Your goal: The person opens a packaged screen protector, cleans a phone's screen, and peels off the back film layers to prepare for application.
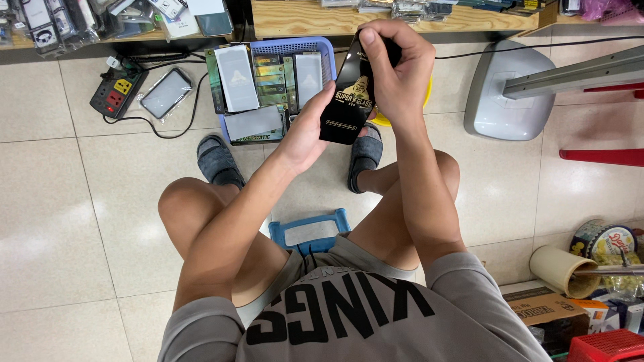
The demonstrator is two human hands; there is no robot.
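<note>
**Seated worker, black flat package held in both hands above basket**

The tiled floor [60, 201] takes up most of the view. A person sits low on a blue stool [308, 231], knees apart, feet in dark slippers [218, 161]. A grey fan base [506, 94] stands to the person's right. A wooden shelf [302, 20] runs along the top edge and carries packaged goods. Below it on the floor sits a blue plastic basket [325, 50] filled with flat boxed packets. To its left lie a power strip [115, 94] and one clear-sleeved packet [166, 92].

The thing in hand is a black flat package [349, 100], held in the air in front of the knees, just right of the basket. Its long axis runs near upright, with the top leaning slightly to the person's right.

The right hand [396, 67] is clenched over the package's upper end, fingers [376, 50] curled across the top edge. The left hand [310, 131] supports the lower left edge, its fingers closed against that side, partly hidden behind the package. The right hand is the higher one and covers the top end; the left sits below and to the side. The lower end stays uncovered.
</note>
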